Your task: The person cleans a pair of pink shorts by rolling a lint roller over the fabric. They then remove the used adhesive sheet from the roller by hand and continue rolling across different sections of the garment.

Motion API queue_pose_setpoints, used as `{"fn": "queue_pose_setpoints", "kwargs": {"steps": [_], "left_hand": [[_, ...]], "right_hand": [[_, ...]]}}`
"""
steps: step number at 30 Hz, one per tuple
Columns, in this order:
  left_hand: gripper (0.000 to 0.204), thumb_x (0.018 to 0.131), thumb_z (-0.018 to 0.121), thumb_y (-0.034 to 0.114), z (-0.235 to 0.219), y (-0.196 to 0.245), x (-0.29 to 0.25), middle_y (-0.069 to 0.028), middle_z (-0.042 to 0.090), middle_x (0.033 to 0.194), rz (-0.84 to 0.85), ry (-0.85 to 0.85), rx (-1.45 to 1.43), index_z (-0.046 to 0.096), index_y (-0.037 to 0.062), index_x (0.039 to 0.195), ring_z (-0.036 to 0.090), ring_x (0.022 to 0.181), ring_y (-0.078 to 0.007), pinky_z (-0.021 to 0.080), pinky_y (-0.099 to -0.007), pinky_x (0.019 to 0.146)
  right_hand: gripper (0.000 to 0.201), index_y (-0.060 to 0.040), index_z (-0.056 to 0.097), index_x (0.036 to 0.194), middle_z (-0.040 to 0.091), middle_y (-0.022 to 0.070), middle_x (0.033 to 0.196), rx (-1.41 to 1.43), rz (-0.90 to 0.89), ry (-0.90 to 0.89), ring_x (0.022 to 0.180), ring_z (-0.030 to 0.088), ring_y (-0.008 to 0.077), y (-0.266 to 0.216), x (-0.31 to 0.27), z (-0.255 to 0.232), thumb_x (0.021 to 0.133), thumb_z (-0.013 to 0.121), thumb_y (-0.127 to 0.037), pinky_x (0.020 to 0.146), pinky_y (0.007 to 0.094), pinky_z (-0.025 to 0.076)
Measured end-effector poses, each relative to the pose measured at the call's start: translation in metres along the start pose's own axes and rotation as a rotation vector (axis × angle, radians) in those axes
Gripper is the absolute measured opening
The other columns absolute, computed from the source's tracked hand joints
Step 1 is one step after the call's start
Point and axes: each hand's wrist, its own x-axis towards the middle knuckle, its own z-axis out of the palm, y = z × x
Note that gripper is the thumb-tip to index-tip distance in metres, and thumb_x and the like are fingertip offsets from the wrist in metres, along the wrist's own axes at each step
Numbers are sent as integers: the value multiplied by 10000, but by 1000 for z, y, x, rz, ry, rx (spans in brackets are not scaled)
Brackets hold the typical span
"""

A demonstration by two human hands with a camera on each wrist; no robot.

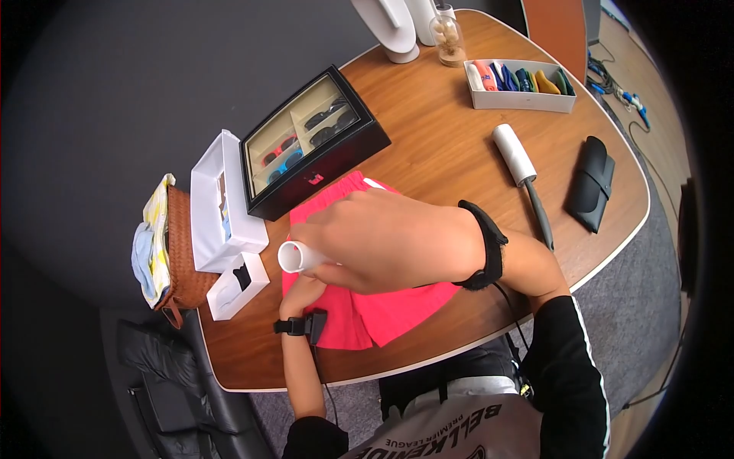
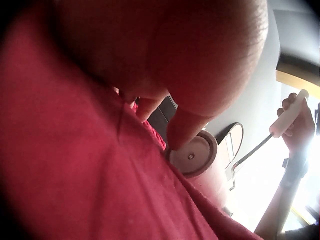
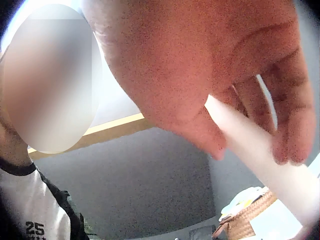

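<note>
as right grip (image 1: 382, 237) holds handle (image 1: 310, 258), boxed sunglasses (image 1: 334, 132)

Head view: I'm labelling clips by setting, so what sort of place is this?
Probably a dressing or clothes-care area, perhaps staged: pink shorts, a case of sunglasses and a lint roller share a wooden table.

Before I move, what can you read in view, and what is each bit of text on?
"BELLKENDE", on the shirt; the word may run on out of sight.
"PREMIER LEAGUE", on the same shirt.
"25", on the shirt front in the right wrist view; the letters beneath are cut off.
Too small to read: the red mark on the glasses case.
</note>
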Motion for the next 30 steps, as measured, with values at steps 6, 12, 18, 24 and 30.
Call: {"fn": "queue_pose_setpoints", "kwargs": {"steps": [6, 12, 18, 24, 30], "left_hand": [[361, 1014, 545, 187, 3, 1, -2, -152, 593, 1345, 14, -4, 12, 549, 18, 1333, 510, 1298, -293, 383, -415, 1081], [360, 1014, 545, 185, 4, -4, -5, -151, 595, 1343, 24, 1, 11, 550, 17, 1332, 514, 1295, -292, 387, -413, 1076], [358, 1014, 545, 183, 5, -8, -1, -151, 597, 1341, 24, 7, -2, 550, 16, 1331, 517, 1291, -290, 391, -411, 1072], [357, 1014, 544, 181, 6, -17, -4, -151, 599, 1338, 24, 10, -14, 551, 15, 1330, 520, 1287, -289, 395, -409, 1067], [355, 1014, 544, 179, 6, -22, -1, -151, 601, 1336, 25, 10, -21, 551, 15, 1329, 524, 1283, -288, 399, -408, 1063]], "right_hand": [[272, -7, 600, 1069, 680, 178, 881, -33, -21, -69, 813, 670, 388, -3, -2, -2, 929, 630, -239, 706, 468, 531], [277, -1, 610, 1058, 680, 180, 876, -59, -42, -92, 797, 668, 388, -6, -3, -3, 915, 635, -237, 690, 464, 531], [253, -2, 622, 1030, 676, 176, 857, -26, -107, -51, 749, 653, 383, -2, -3, 1, 913, 624, -226, 660, 451, 525], [223, -34, 617, 1042, 668, 172, 812, 31, -84, -42, 730, 638, 389, 0, 1, 2, 915, 620, -217, 644, 459, 509], [222, -42, 613, 1047, 659, 170, 778, 41, -81, -23, 709, 633, 391, 3, 1, 4, 914, 623, -220, 630, 464, 499]]}}
